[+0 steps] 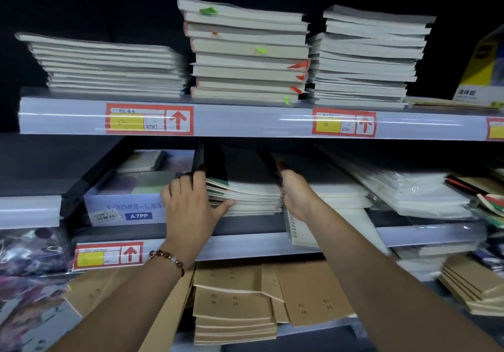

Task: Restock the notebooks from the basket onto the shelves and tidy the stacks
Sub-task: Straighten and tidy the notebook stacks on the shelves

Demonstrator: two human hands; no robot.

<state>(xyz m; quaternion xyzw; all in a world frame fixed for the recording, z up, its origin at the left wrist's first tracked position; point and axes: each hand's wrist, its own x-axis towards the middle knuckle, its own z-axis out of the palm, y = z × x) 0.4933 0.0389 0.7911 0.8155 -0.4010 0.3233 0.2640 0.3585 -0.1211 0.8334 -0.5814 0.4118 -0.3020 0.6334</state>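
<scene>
On the middle shelf [272, 242], a stack of dark-covered notebooks [245, 193] sits between both hands. The left hand [188, 204] presses flat against the stack's left edge, thumb laid along the page edges, fingers reaching up toward an upright black cover. The right hand [296, 191] clasps the stack's right side, though its fingertips are lost in shadow. A loose-leaf box [128, 204] stands just left.

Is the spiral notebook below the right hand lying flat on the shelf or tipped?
Tipped: the spiral notebook hangs over the middle shelf's front edge, coil side down-left, just under the right hand.
</scene>
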